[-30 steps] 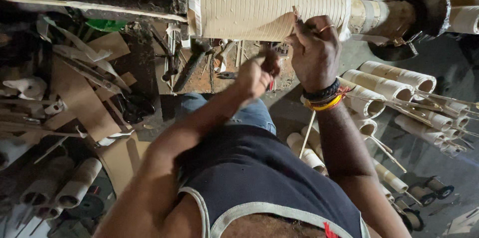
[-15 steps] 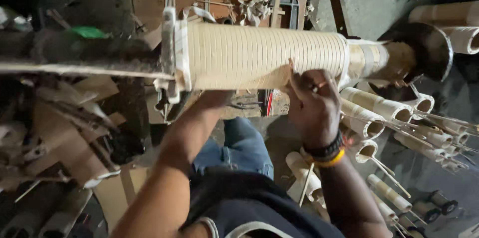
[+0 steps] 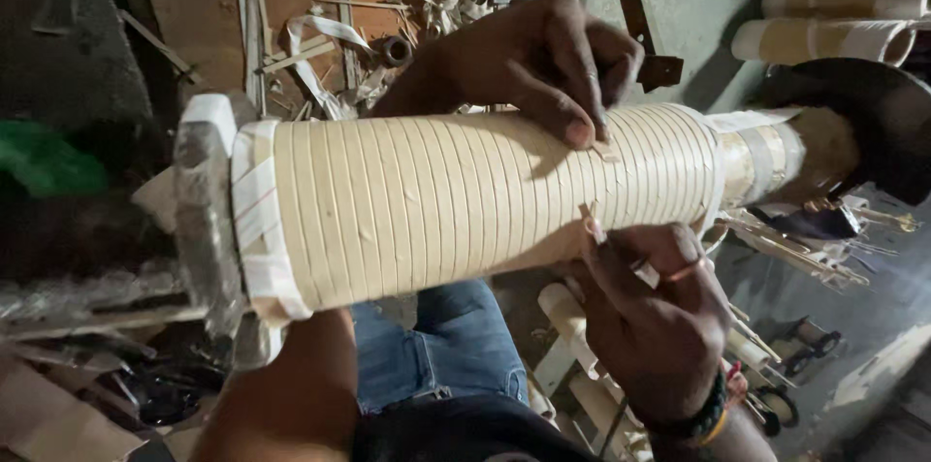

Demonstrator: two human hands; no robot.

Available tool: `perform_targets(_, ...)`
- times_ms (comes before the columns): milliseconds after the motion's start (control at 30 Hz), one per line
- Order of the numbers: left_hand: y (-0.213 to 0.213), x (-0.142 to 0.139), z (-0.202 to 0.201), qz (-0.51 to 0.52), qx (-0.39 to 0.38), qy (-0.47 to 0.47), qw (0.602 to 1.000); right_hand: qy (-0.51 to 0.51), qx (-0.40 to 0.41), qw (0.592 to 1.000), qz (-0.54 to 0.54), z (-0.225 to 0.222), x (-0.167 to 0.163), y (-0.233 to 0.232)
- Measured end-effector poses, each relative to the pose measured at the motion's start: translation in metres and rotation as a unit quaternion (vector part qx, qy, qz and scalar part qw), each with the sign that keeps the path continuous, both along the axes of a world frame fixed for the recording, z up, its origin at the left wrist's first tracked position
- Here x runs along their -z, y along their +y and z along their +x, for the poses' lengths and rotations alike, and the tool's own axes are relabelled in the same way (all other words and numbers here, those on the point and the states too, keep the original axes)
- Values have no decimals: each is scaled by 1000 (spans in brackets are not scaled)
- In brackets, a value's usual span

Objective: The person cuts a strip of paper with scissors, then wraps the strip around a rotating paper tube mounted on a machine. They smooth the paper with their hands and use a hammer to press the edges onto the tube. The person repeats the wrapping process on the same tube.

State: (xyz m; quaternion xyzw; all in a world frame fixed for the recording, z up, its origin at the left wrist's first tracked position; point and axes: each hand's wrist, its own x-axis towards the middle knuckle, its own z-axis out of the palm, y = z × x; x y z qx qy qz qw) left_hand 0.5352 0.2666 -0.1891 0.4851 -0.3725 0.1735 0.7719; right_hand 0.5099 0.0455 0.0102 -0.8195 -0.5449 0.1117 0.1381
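A large cream cylinder, wound turn by turn with pale flat strip, lies horizontal on a spindle across the view. My left arm passes under and behind it, and my left hand comes over the top, thumb and fingertips pressing the winding near its right end. My right hand, with a dark and orange wristband, is just below the cylinder. It pinches the short loose end of the strip against the winding. A metal flange caps the left end.
A dark round disc sits at the spindle's right end. More wound tubes lie at the upper right and several smaller ones on the floor below. Strip offcuts litter the wooden floor beyond. My blue-jeaned legs are underneath.
The view has closed in on the cylinder. My left hand went from beneath its right end, up behind it and over the top. My right hand stayed below near the strip end.
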Motion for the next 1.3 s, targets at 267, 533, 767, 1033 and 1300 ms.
perform_targets(267,1,-17,1,-19,121,10,992,39,23,999,-17,1,0,6)
perform_targets(533,-1,26,-3,27,60,31,997,-37,-37,999,-15,5,3,-11)
perform_targets(767,-77,-29,-218,-296,-209,397,843,-53,-14,998,30,6,21,-24)
perform_targets(1033,-123,73,-230,-564,-315,591,483,-64,-72,992,83,-71,40,-69)
perform_targets(1300,-186,-36,-428,-320,-660,453,506,63,-141,957,244,-185,14,-55)
